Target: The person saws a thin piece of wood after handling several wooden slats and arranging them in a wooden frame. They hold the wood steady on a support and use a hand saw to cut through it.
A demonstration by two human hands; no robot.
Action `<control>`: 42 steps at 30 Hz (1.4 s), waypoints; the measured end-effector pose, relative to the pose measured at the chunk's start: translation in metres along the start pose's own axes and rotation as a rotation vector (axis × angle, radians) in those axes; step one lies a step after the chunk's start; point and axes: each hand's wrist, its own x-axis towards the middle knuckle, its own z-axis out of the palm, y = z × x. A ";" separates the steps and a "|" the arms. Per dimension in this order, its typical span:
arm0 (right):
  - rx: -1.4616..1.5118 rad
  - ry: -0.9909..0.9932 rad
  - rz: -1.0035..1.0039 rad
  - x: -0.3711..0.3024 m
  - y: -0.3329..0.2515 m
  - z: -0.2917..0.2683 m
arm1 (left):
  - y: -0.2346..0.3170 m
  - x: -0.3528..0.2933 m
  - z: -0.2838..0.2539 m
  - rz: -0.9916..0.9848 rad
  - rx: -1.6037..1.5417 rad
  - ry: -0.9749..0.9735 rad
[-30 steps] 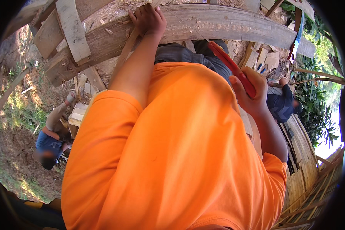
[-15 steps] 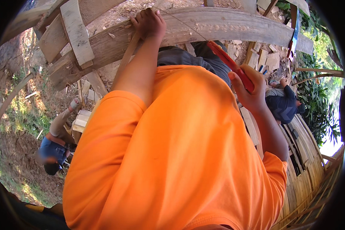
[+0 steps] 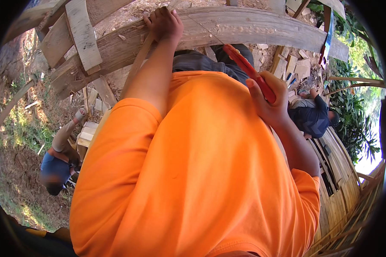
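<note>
My right hand (image 3: 273, 97) is wrapped round the red handle of a handsaw (image 3: 249, 69). Its blade shows almost edge-on, as a thin line running up and left over the broad curved plank (image 3: 261, 28). My left hand (image 3: 165, 25) is closed on a narrow wooden strip (image 3: 140, 60) that lies across the plank. The far end of the blade reaches close to the left hand, near the strip; whether it touches the wood I cannot tell.
A blue-bladed tool (image 3: 327, 45) stands by the plank's right end. Boards (image 3: 85, 36) cross at upper left. Wood offcuts (image 3: 302, 66) litter the ground beyond. One person (image 3: 55, 169) sits at left, another (image 3: 311, 113) at right, near a slatted wooden structure (image 3: 343, 180).
My right hand and the saw handle have shifted a little to the left, toward my body's middle. My left hand keeps its hold on the strip.
</note>
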 end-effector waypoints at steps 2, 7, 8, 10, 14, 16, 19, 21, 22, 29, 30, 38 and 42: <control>0.015 0.050 0.037 -0.004 0.006 0.003 | 0.001 -0.001 0.002 0.007 -0.010 0.006; 0.024 -0.063 0.023 0.001 0.012 -0.010 | -0.003 0.000 0.004 0.012 -0.057 0.015; 0.007 -0.119 0.018 0.002 0.013 -0.013 | -0.005 -0.002 0.002 0.017 -0.068 0.013; 0.056 -0.199 0.024 0.001 0.016 -0.016 | -0.007 0.000 0.000 0.045 -0.076 0.033; 0.135 -0.231 0.022 0.003 0.019 -0.013 | -0.019 0.001 -0.005 0.081 -0.068 -0.015; 0.243 -0.195 0.101 0.002 0.012 -0.013 | -0.012 0.010 -0.009 0.120 -0.069 -0.138; 0.191 -0.177 0.095 0.008 -0.011 -0.023 | -0.030 0.017 -0.012 0.187 -0.011 -0.245; 0.010 -0.100 -0.139 0.017 -0.020 -0.030 | -0.035 0.015 -0.009 0.254 -0.107 -0.106; 0.055 -0.088 -0.165 0.021 -0.026 -0.033 | -0.029 0.014 -0.017 0.245 -0.148 -0.128; -0.081 -0.085 -0.230 0.041 -0.069 -0.045 | -0.024 0.019 -0.012 0.255 -0.197 -0.111; -0.108 -0.088 -0.240 0.043 -0.075 -0.043 | -0.025 0.018 -0.011 0.244 -0.197 -0.151; -0.176 -0.089 -0.103 0.056 -0.107 -0.028 | -0.033 0.017 -0.020 0.164 -0.258 -0.098; -0.217 -0.089 -0.043 0.057 -0.115 -0.032 | -0.039 0.015 -0.013 0.174 -0.259 -0.065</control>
